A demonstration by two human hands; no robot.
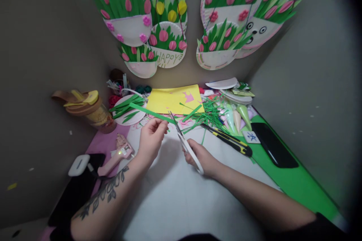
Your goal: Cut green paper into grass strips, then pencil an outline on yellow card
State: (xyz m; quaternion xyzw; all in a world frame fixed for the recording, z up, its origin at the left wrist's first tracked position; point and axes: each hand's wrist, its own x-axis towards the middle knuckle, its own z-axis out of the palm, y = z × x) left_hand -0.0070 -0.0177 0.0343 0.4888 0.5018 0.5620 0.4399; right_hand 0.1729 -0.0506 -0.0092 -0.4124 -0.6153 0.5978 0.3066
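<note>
Left hand (pixel 152 137) has thumb and fingertips pinched on a green paper strip (pixel 147 111), with the strip's right end up at the blades of the scissors (pixel 183 142). Right hand (pixel 200 157) has its fingers curled round the white handles. Just beyond that, there's a yellow sheet (pixel 166 99) on the far side, a tangle of green scraps (pixel 212 115) far right, and a black-and-yellow cutter knife (pixel 229 140) nearer on the right.

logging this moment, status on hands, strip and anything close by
Left hand pinching green strip. Right hand holding white-handled scissors, blades at strip. Green clippings and utility knife close by.
</note>
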